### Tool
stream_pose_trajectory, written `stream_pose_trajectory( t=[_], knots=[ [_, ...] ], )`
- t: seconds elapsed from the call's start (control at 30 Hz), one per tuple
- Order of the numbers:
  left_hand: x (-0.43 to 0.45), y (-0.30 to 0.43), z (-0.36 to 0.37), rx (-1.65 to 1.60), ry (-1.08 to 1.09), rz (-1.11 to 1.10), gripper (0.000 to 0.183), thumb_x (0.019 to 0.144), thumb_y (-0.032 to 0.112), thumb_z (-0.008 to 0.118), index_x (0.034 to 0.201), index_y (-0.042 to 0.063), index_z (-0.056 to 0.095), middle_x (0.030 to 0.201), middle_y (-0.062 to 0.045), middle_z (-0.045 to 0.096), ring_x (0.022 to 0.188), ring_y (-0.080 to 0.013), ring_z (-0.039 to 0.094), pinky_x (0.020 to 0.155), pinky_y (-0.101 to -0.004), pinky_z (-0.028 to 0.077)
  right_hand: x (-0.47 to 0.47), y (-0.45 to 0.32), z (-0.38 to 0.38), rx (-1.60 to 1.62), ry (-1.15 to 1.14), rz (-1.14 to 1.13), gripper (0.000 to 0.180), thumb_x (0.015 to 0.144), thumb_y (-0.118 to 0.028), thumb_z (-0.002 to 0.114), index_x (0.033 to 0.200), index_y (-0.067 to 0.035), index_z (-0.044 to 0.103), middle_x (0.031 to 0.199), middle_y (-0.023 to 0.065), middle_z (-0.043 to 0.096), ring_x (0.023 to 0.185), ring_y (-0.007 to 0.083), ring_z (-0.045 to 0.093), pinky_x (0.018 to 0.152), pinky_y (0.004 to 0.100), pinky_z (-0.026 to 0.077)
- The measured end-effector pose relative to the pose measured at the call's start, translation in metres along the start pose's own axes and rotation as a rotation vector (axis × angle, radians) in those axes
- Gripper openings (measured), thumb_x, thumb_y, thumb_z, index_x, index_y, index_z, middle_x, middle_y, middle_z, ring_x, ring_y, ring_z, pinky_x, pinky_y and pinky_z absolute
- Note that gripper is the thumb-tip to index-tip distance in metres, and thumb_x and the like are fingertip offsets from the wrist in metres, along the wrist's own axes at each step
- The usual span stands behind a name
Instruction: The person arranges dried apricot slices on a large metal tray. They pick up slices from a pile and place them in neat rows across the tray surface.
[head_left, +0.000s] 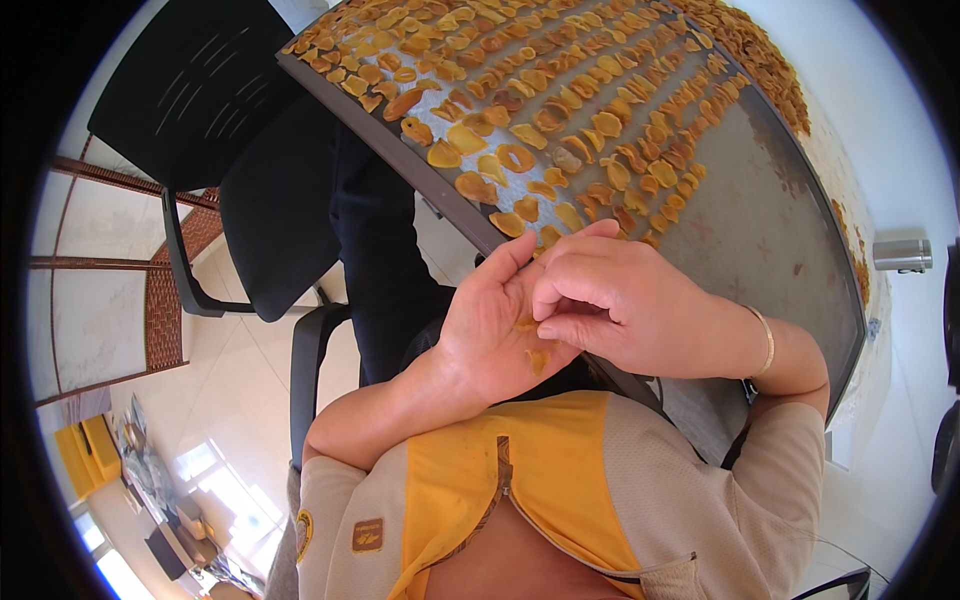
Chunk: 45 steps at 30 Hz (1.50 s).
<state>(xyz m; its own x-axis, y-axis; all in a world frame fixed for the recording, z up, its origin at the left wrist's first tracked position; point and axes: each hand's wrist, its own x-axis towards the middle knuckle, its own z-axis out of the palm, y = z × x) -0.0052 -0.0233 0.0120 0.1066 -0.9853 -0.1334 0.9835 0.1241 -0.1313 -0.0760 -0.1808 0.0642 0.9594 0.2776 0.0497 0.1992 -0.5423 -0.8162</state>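
Observation:
My left hand (499, 322) lies palm up near the table's front edge, with small orange-brown dried slices (537, 361) on the palm. Over it is my right hand (615, 304), its thumb and fingers bent close together above the palm; whether a slice is pinched between them is hidden. Beyond both hands, many flat yellow-orange dried slices (514, 157) are spread in rough rows on the dark-rimmed table (757, 202).
A large heap of similar dried pieces (757, 52) lies past the table's far right edge. A metal cylinder (901, 256) stands at the right. On the left are a black chair (277, 217) and a folding screen (97, 300).

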Motion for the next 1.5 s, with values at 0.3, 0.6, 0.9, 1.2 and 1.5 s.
stream_pose_trajectory(
  t=[0.3,0.6,0.9,1.2,1.5],
  knots=[
    [-0.005,-0.008,0.006,0.048,0.108,-0.009,0.051,0.106,0.035,0.027,0.136,0.000,0.049,0.132,-0.015,0.056,0.118,-0.0274,0.054,0.099,-0.0405,0.044,-0.011,-0.012,-0.023,0.094,0.218,-0.009,0.008,0.085,-0.003,0.070,0.090,-0.004,0.064,0.087,0.0061,0.062,0.078,0.0214,0.061,0.068,0.0318,0.049],
    [-0.018,-0.003,0.006,0.176,0.095,-0.118,0.025,0.088,0.009,0.055,0.112,0.001,0.055,0.113,-0.013,0.058,0.078,-0.0200,0.050,0.067,-0.0284,0.044,-0.059,0.061,-0.115,0.015,0.665,0.420,0.012,0.093,-0.013,0.068,0.095,-0.002,0.068,0.085,-0.0040,0.063,0.079,0.0032,0.053,0.072,0.0210,0.044],
    [-0.017,-0.007,0.012,0.183,0.234,-0.097,0.015,0.099,-0.002,0.049,0.113,0.001,0.053,0.118,-0.018,0.059,0.097,-0.0230,0.061,0.084,-0.0296,0.054,-0.078,0.147,-0.137,-0.031,0.606,0.672,0.010,0.093,-0.018,0.067,0.093,-0.007,0.068,0.082,-0.0082,0.058,0.073,0.0014,0.047,0.062,0.0199,0.038],
    [-0.016,-0.009,0.019,0.270,0.275,-0.105,0.020,0.104,0.016,0.053,0.116,0.000,0.052,0.113,-0.024,0.067,0.082,-0.0244,0.070,0.068,-0.0251,0.059,-0.071,0.151,-0.139,-0.120,0.526,0.636,0.014,0.092,-0.017,0.068,0.093,-0.003,0.069,0.082,-0.0058,0.061,0.074,0.0034,0.050,0.065,0.0218,0.041],
    [-0.020,-0.007,0.015,0.431,0.253,-0.103,0.028,0.098,0.033,0.061,0.101,0.006,0.053,0.097,-0.015,0.070,0.058,-0.0149,0.062,0.043,-0.0180,0.044,-0.066,0.149,-0.138,-0.125,0.528,0.670,0.014,0.091,-0.016,0.069,0.090,-0.002,0.069,0.081,-0.0038,0.062,0.075,0.0042,0.051,0.067,0.0222,0.043]
  ],
)
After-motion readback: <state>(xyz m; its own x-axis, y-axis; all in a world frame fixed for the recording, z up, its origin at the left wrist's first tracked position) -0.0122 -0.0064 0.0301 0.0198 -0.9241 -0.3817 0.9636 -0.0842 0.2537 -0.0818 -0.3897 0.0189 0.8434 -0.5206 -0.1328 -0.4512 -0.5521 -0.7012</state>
